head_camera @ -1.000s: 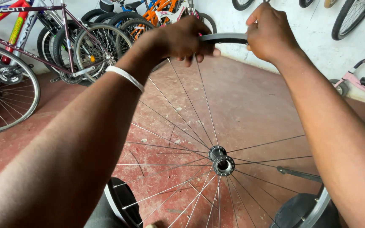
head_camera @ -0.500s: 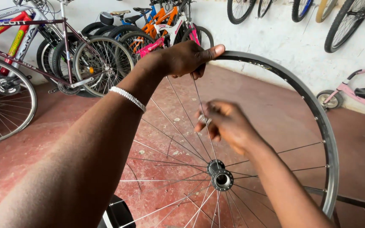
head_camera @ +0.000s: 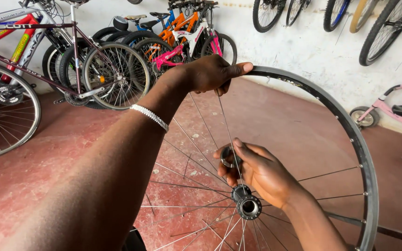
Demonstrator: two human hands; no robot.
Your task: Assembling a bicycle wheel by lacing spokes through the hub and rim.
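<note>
Near, lower centre of the frame: hub [head_camera: 249, 207], silver and black, with thin spokes [head_camera: 196, 144] fanning out from it to the rim.

Just above the hub: right hand [head_camera: 257, 169], fingers curled around a small round metal tool [head_camera: 227, 157] pressed against one spoke. The tool is mostly hidden by the fingers; it may be a spoke key, but the view is too poor to be sure. The grasp is closed on it.

Lower left to centre: left forearm running up across the frame, with a silver bracelet [head_camera: 150, 116] at the wrist.

Upper centre: left hand [head_camera: 210, 73], clenched over the top of the wheel rim [head_camera: 350, 135], thumb laid along the rim's outer face. The rim is dark, stands upright in front of the person, and curves down along the right side of the frame.

Beneath and beyond: red floor [head_camera: 280, 116], worn and patchy.

Far, upper left: row of parked bicycles [head_camera: 94, 60], one maroon-framed, others orange, blue, pink and white.

Far, right edge: small pink children's bike [head_camera: 396, 111] by the white wall [head_camera: 303, 46].

Far, top right: further wheels [head_camera: 382, 28] hanging on the wall.
</note>
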